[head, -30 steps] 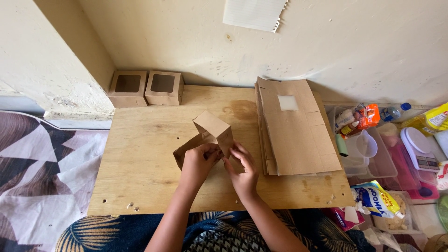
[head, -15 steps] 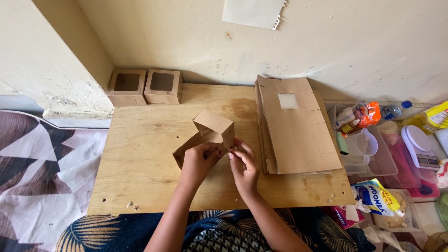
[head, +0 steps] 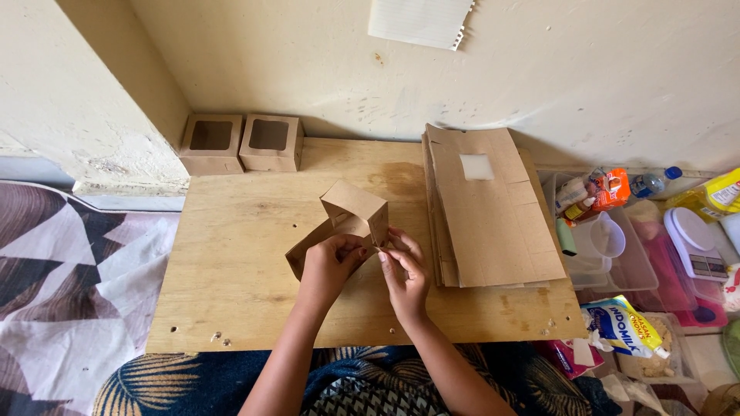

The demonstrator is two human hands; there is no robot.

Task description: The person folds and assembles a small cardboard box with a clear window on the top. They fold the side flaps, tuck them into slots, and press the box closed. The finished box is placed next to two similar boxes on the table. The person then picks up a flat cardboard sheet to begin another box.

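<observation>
Both grips closed on the half-folded brown card box [head: 351, 219], mid-table, just ahead of the person. Left hand [head: 330, 266] pinches the box's lower flap w/ thumb & fingers curled round the edge. Right hand [head: 405, 271] pinches the flap at the box's near right corner, fingertips [head: 391, 248] touching the card. The 2 hands sit close together, nearly touching. Box is part-formed: upper section stands up & tilted, a flat panel trails down-left onto the table.

Table [head: 247, 254] is a bare plywood board w/ small holes near the front edge. Just right of the hands: stack of flat brown card blanks [head: 493, 216], top one w/ a pale window patch. Back left, off the board & against the wall: 2 finished window boxes [head: 240, 143], side by side, touching.

Far right, beside the table: clear plastic tubs [head: 617, 254], orange packet [head: 611, 189], small bottle [head: 651, 183], white kitchen scale [head: 694, 243], yellow-blue snack bag [head: 623, 327]. Left: patterned cloth [head: 69, 285] on the floor. White paper sheet [head: 420, 21] on the wall above.
</observation>
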